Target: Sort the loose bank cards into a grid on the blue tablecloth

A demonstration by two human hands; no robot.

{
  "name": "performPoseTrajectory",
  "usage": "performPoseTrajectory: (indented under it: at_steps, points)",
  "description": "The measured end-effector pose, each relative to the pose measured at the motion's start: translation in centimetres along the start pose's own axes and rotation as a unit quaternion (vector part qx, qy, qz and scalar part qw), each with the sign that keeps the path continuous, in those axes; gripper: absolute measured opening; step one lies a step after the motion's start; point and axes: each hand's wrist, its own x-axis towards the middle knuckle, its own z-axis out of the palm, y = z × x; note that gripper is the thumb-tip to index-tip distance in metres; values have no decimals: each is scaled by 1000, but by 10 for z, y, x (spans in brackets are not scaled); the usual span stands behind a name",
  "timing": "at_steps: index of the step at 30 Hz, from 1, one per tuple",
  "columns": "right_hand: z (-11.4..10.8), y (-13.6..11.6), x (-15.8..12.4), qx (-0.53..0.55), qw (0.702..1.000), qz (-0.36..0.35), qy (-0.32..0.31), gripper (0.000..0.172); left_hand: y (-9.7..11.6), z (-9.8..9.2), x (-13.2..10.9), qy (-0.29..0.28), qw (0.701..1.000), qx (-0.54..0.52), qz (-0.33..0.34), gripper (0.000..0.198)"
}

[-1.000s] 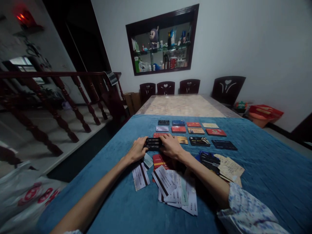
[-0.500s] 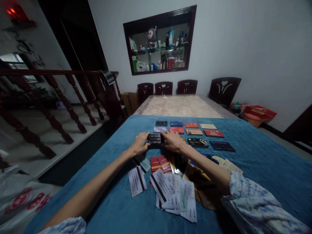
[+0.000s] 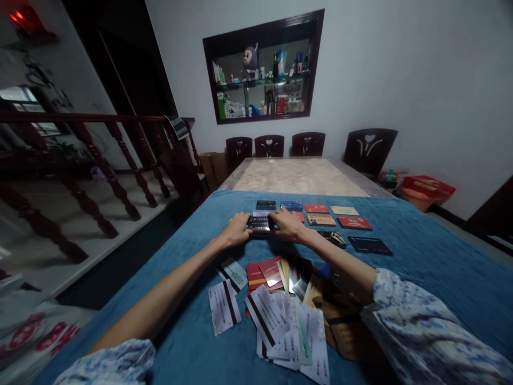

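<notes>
A stack of black cards (image 3: pixel 260 223) with white print is held between my two hands, low over the cloth. My left hand (image 3: pixel 237 230) grips its left edge, and my right hand (image 3: pixel 287 225) grips the right edge, fingers closed. Behind it a pale card stack (image 3: pixel 260 213) is partly covered. Rows of card stacks lie beyond and to the right, among them a blue one (image 3: pixel 291 206), an orange one (image 3: pixel 320 220), a red one (image 3: pixel 355 223) and a dark one (image 3: pixel 369 245). Nearer me, white striped cards (image 3: pixel 267 316) and red cards (image 3: pixel 267 271) lie in loose, overlapping piles.
A blue cloth (image 3: pixel 184 299) covers the near part of the table; its far stone-patterned top (image 3: pixel 288 176) shows beyond. Dark chairs (image 3: pixel 308 144) stand around the far end. Wooden railing (image 3: pixel 128 176) runs on the left, and plastic bags (image 3: pixel 36 331) sit at lower left.
Both hands have shifted slightly right and away from me with the black card stack, which now overlaps the pale stack behind it. My right forearm covers more of the black-and-gold stack.
</notes>
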Motion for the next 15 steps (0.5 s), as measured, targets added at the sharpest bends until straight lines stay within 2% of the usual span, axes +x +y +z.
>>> performPoseTrajectory:
  at_steps: [3, 8, 15]
  points:
    - [0, 6, 6, 12, 1000, 2, 0, 39, -2, 0, 9, 4, 1000, -5, 3, 37]
    - [-1, 19, 19, 35, 999, 3, 8, 36, -7, 0, 28, 13, 1000, -5, 11, 42]
    - [-3, 37, 41, 22, 1000, 11, 7, 36, -10, -1, 56, 8, 1000, -2, 17, 38]
